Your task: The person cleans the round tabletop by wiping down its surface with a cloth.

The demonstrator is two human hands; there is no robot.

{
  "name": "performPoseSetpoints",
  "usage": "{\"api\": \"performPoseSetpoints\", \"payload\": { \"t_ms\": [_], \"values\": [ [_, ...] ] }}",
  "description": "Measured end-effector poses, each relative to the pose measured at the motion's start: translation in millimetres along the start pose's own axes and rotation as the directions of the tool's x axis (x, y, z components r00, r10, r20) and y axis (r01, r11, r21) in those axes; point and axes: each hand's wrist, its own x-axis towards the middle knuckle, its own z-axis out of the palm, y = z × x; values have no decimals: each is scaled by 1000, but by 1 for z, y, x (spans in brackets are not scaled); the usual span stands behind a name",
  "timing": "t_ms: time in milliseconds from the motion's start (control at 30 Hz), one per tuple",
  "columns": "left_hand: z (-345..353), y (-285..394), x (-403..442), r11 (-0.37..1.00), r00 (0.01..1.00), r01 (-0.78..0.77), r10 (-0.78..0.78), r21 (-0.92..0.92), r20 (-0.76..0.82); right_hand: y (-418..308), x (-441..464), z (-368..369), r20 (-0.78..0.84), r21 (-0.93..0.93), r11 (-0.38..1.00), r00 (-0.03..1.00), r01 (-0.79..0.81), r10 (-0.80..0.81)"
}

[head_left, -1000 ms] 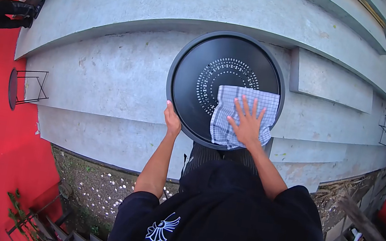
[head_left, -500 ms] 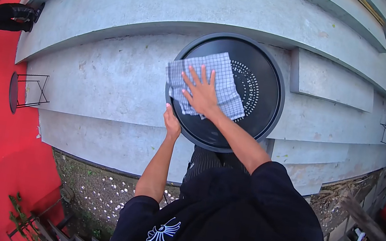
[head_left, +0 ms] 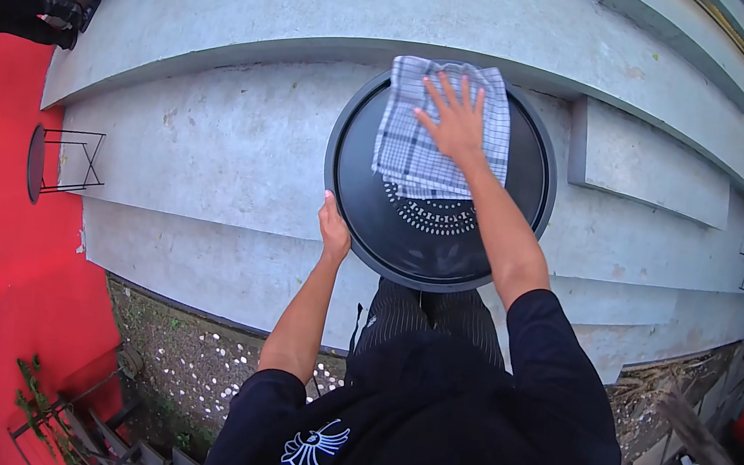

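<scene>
a round black tray held by the left hand (head_left: 333, 229), with the right hand (head_left: 456, 129) flat on a checked cloth.
nearest are a dark shirt (head_left: 457, 431) with a white emblem and pinstriped trousers (head_left: 393, 314). just beyond them, the left hand touches the near left rim of the tray (head_left: 365, 212); the rim partly hides its fingers, so i cannot tell how they close. a ring of pale dots (head_left: 433, 218) shows on the tray, partly under the cloth (head_left: 398, 144). the cloth covers the tray's far part, and the right hand presses on it, fingers spread. around the tray are pale steps (head_left: 202, 137), with a raised block (head_left: 650, 165) to the right. at the far left stand a round stool (head_left: 35, 164) and, near the view's dim edge, what seem to be a person's dark-clad legs (head_left: 36, 16).
</scene>
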Motion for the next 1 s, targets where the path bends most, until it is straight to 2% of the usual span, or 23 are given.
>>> {"api": "performPoseSetpoints", "payload": {
  "t_ms": [67, 200, 300, 400, 467, 500, 567, 633, 733, 800, 900, 933, 1000],
  "values": [
    [2, -1, 1, 999, 1000, 31, -31, -23, 2, 32, -20, -8, -37, -2, 996, 996, -85, 85],
    [-1, -4, 5, 996, 997, 71, -71, -48, 8, 43, -89, -28, -96, 18, 923, 918, -384, 384],
    [0, -7, 10, 999, 999, 47, -47, -16, 11, 36, -131, -36, -77, -7, 879, 877, -476, 474],
    [-5, -11, 8, 998, 998, 52, -51, -37, 24, 34, -131, -36, -50, 5, 874, 873, -485, 485],
    [-13, -17, 12, 996, 996, 5, -13, 85, 84, 23, -111, -30, -46, -54, 851, 853, -523, 521],
    [-9, -12, 12, 997, 997, 6, -12, 83, 81, 19, -97, -25, -42, -120, 825, 833, -553, 552],
    [0, 6, 4, 999, 999, 49, -48, -18, 19, 12, -62, -5, -51, -89, 840, 845, -535, 533],
    [3, 5, 3, 997, 999, 44, -44, -55, 2, -10, -25, 7, -86, -72, 879, 881, -471, 465],
    [4, 6, 4, 997, 1000, 26, -27, -75, -15, -64, 11, 15, -68, 48, 978, 976, -205, 208],
    [0, 2, 5, 997, 999, 43, -45, -69, -19, -101, 4, 16, -50, 124, 992, 999, -3, 9],
    [-9, -20, 6, 1000, 999, 8, -8, 6, -45, -138, -50, 10, -1, 214, 925, 948, 312, -320],
    [-4, -18, 6, 1000, 999, 6, -6, -1, -49, -142, -67, 9, -1, 210, 924, 945, 319, -326],
    [11, -13, 5, 994, 986, -107, 102, -36, -134, -144, -86, 6, 58, 246, 877, 897, 412, -437]
  ]
}}
